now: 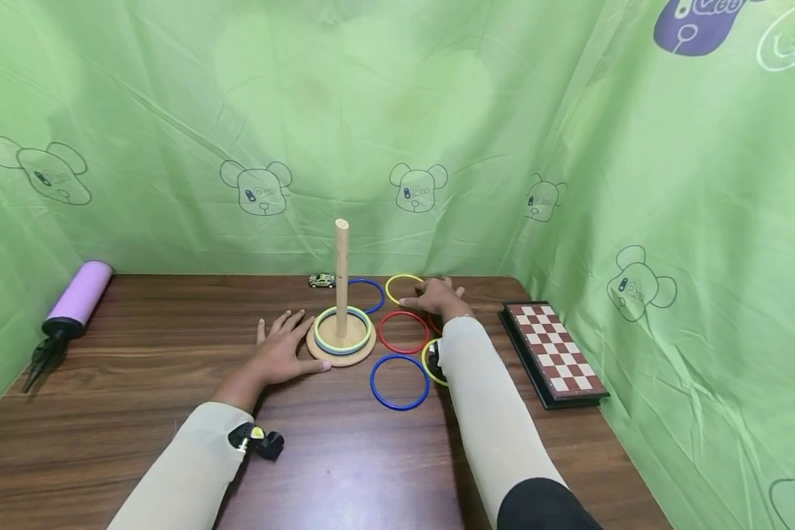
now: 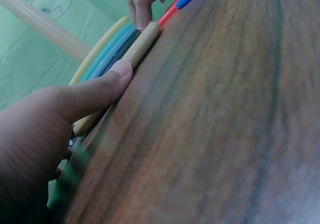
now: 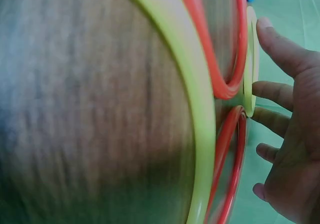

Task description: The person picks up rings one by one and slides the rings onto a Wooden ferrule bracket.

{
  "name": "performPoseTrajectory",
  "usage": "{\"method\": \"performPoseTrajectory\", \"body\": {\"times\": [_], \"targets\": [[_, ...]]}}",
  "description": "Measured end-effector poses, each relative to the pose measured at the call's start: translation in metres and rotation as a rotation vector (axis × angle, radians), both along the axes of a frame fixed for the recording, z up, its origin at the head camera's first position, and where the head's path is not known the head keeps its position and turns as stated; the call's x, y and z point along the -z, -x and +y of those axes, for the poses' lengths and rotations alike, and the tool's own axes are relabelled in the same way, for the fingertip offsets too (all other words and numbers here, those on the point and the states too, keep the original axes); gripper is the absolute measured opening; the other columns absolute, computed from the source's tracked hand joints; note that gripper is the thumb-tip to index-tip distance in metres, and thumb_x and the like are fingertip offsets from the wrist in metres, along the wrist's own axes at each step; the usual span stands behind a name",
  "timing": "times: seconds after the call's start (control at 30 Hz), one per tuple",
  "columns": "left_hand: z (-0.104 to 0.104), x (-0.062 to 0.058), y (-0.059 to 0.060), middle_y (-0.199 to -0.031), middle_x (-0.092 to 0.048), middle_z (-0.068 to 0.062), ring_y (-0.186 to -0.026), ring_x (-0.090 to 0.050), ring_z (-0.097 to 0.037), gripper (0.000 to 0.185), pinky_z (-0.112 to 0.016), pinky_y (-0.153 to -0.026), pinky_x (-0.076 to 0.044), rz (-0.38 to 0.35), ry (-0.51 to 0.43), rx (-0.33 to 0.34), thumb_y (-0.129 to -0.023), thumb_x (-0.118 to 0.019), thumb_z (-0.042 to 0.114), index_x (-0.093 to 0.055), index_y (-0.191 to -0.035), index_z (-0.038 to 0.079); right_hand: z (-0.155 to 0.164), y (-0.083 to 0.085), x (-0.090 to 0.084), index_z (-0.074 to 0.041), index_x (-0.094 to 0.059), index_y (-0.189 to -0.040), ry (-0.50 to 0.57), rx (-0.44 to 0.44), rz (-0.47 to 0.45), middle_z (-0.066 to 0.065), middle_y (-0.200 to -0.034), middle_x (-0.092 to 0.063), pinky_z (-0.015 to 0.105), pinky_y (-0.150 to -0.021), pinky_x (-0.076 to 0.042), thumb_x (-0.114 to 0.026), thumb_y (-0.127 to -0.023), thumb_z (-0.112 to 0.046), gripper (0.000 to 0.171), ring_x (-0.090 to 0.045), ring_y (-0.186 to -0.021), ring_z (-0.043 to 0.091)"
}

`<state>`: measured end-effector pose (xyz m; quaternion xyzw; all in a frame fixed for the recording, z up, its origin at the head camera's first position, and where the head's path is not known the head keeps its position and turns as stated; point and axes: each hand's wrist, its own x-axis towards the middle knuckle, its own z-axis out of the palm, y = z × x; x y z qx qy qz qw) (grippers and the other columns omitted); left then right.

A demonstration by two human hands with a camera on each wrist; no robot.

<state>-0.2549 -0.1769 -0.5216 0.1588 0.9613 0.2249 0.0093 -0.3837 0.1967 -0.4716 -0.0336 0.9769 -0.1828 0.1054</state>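
A wooden ring-toss stand, with an upright peg (image 1: 342, 272) on a round base (image 1: 344, 361), stands on the table. Stacked around its foot are pale yellow, light blue and dark blue rings (image 2: 102, 57). My left hand (image 1: 280, 356) lies at the base's left side, fingers spread, with the thumb (image 2: 112, 82) against the base's edge. At the back, my right hand (image 1: 440, 297) reaches over a yellow ring (image 1: 403, 276). Its fingers are spread in the right wrist view, and the thumb (image 3: 272, 34) and fingertips are right at the ring's rim.
Near the stand lie a red ring (image 1: 404, 313), blue rings (image 1: 400, 407) and another yellow ring (image 3: 202, 149). A toy car (image 1: 322, 280) sits behind the stand. A checkered board box (image 1: 556, 350) lies right, a purple hand pump (image 1: 82, 291) far left. Green curtains (image 1: 371, 110) border the table.
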Motion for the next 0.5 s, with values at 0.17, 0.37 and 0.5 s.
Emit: {"method": "performPoseTrajectory", "body": {"times": [0.17, 0.37, 0.5], "targets": [[-0.0013, 0.0008, 0.0004, -0.178, -0.029, -0.025, -0.167, -0.016, -0.051, 0.119, -0.088, -0.124, 0.002, 0.002, 0.003, 0.001, -0.083, -0.077, 0.081, -0.039, -0.170, 0.009, -0.0067, 0.0015, 0.0009, -0.018, -0.061, -0.158, -0.020, 0.007, 0.012, 0.010, -0.167, -0.054, 0.078, -0.132, -0.001, -0.075, -0.094, -0.070, 0.083, -0.019, -0.168, 0.043], [-0.0007, 0.0011, 0.0011, -0.178, -0.029, -0.025, -0.168, -0.016, -0.051, 0.120, -0.088, -0.124, 0.002, 0.003, 0.001, 0.000, -0.083, -0.076, 0.082, -0.039, -0.170, 0.010, -0.0088, 0.0056, 0.0033, -0.018, -0.062, -0.156, -0.071, 0.028, 0.022, 0.015, -0.170, -0.048, 0.076, -0.133, -0.003, -0.078, -0.091, -0.070, 0.085, -0.020, -0.168, 0.041], [-0.0003, 0.0005, 0.0006, -0.178, -0.030, -0.025, -0.167, -0.016, -0.051, 0.119, -0.088, -0.124, 0.002, 0.006, -0.002, 0.000, -0.083, -0.077, 0.081, -0.039, -0.170, 0.009, -0.0084, 0.0059, 0.0037, -0.011, -0.073, -0.136, -0.075, 0.032, 0.038, 0.019, -0.163, -0.052, 0.074, -0.135, -0.004, -0.080, -0.090, -0.068, 0.074, -0.026, -0.166, 0.041]]}}
